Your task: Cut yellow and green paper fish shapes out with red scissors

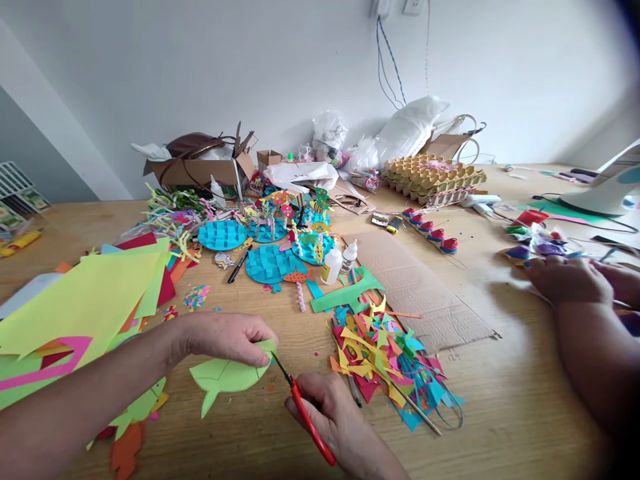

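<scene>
Between thumb and fingers, my left hand [233, 337] grips a light green paper fish [227, 377] with pencil lines drawn on it. My right hand [330, 407] is closed round red-handled scissors [306, 417]. The dark blades meet the right end of the paper fish, beside my left fingertips. Under my left forearm lie more cut paper fish, including a green one [143, 403] and an orange one [127, 453]. Just right of the scissors spreads a heap of coloured paper scraps [375, 347].
Coloured paper sheets [75, 287] pile up at left. Blue paper discs [267, 263] with decorations, a black marker [240, 264] and glue bottles [331, 267] stand mid-table. A cardboard sheet [415, 287] lies right of centre. At far right, another person's hands [570, 280] work near small red-blue items.
</scene>
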The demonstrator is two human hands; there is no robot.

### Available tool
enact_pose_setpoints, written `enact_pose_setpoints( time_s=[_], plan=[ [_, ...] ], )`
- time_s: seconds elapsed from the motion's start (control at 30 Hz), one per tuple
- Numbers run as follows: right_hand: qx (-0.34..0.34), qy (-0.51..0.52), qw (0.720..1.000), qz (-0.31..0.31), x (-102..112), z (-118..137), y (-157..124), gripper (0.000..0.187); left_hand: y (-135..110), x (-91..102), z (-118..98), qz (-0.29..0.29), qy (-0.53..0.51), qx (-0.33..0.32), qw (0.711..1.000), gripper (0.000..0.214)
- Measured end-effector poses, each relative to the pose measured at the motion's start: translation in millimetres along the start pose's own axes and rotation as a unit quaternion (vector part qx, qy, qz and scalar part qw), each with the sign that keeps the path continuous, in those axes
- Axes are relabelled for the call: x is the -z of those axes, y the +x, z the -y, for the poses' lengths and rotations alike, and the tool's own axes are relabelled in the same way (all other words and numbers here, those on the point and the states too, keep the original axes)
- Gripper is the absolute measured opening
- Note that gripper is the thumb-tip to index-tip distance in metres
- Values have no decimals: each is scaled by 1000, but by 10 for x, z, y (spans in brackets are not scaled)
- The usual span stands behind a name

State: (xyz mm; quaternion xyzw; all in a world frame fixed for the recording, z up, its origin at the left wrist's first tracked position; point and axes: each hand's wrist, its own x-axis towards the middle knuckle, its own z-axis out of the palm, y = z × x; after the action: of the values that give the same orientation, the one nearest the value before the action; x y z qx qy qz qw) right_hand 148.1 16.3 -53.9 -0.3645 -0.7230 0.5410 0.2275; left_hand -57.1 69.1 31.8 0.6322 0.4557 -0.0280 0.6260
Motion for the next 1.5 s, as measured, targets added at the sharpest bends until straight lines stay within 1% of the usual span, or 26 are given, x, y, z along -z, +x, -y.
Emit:
enact_pose_setpoints(
  time_s=[0.07, 0.1, 0.13, 0.17, 0.2, 0.23, 0.27, 0.3, 0.33, 0.37, 0.4, 0.43, 0.47, 0.5, 0.53, 0.6, 0.63, 0.7, 0.77, 0.83, 0.93, 1.1, 1.33, 1.5],
  plan=[
    [-6, 31, 999, -11, -10, -15, 2, 41, 8, 29, 31, -10, -30, -8, 999, 21],
    [-13, 58, 998, -17, -19, -24, 3, 42, 11, 30, 56, -25, -67, -18, 997, 23],
    [-23, 91, 995, -23, -29, -32, 6, 43, 16, 18, 87, -52, -129, -35, 990, 26],
    [-35, 127, 991, -29, -40, -40, 10, 44, 22, -9, 124, -84, -207, -55, 973, 30],
    [-46, 160, 985, -37, -51, -46, 15, 46, 30, -50, 167, -110, -289, -72, 948, 33],
    [-56, 187, 980, -47, -62, -50, 23, 48, 42, -105, 210, -142, -362, -85, 917, 33],
    [-62, 209, 974, -57, -71, -51, 32, 51, 55, -172, 251, -183, -421, -101, 883, 29],
    [-64, 225, 970, -69, -80, -50, 41, 53, 70, -248, 286, -205, -464, -119, 854, 24],
    [-63, 236, 966, -80, -88, -47, 49, 55, 86, -329, 309, -201, -488, -140, 838, 23],
    [-60, 243, 964, -88, -95, -44, 57, 55, 101, -410, 319, -184, -493, -158, 835, 26],
    [-55, 246, 963, -94, -103, -43, 63, 56, 118, -488, 315, -169, -484, -160, 843, 23],
    [-49, 244, 963, -99, -112, -43, 66, 56, 136, -559, 299, -176, -457, -164, 856, 18],
    [-43, 240, 964, -103, -120, -45, 67, 56, 158, -622, 274, -177, -422, -174, 872, 18],
    [-38, 236, 965, -107, -127, -48, 66, 55, 184, -674, 245, -191, -388, -186, 882, 17],
    [-35, 234, 965, -109, -134, -53, 63, 54, 216, -715, 215, -220, -359, -197, 885, 17],
    [-29, 235, 965, -111, -144, -61, 56, 53, 292, -767, 165, -291, -310, -200, 883, 23],
    [-28, 237, 965, -111, -146, -62, 53, 53, 332, -780, 147, -326, -295, -199, 876, 28],
    [-25, 244, 963, -107, -144, -54, 47, 54, 402, -789, 121, -379, -287, -199, 857, 33],
    [-24, 245, 964, -103, -138, -38, 42, 54, 445, -786, 103, -408, -294, -204, 840, 32],
    [-32, 243, 965, -98, -129, -23, 38, 53, 454, -779, 89, -422, -288, -200, 836, 31],
    [-45, 239, 965, -97, -119, -16, 38, 48, 421, -770, 70, -422, -249, -186, 851, 32],
    [-32, 229, 968, -94, -99, -8, 42, 46, 348, -752, 51, -396, -215, -161, 878, 31],
    [-33, 207, 974, -82, -68, 11, 23, 47, 330, -713, 55, -367, -204, -130, 898, 30],
    [-27, 197, 977, -73, -70, 8, 18, 53, 291, -674, 34, -358, -191, -123, 906, 29]
  ],
)
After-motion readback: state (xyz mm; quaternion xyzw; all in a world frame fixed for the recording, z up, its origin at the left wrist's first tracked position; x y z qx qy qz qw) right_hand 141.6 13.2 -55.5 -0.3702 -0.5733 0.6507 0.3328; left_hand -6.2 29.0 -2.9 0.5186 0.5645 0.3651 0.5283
